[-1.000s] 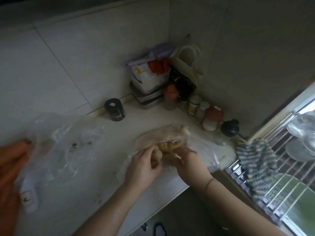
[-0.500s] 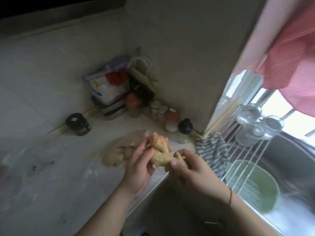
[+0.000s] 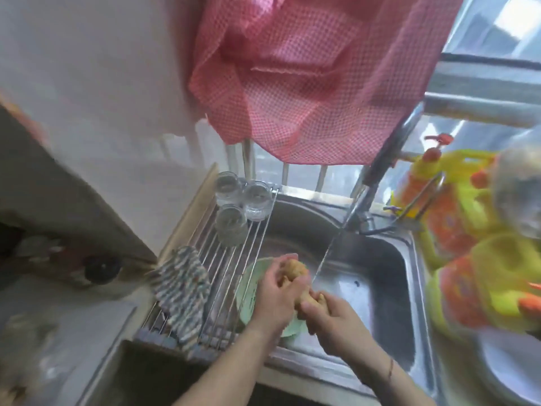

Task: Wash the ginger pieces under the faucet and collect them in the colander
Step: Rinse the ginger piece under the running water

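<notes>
We are gripping one ginger root (image 3: 295, 276) with our left hand (image 3: 273, 294) and right hand (image 3: 330, 316), beside the faucet (image 3: 377, 168) stream; the green colander (image 3: 248, 291) is awaiting washed pieces.

No legible text — bottle labels too blurred.

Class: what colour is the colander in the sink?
Pale green; the colander shows in the head view, partly behind the hands.

Sink basin (image 3: 377, 276) open rightward; rack (image 3: 234, 259) (holding glasses (image 3: 231, 227)) blocks the left.
</notes>
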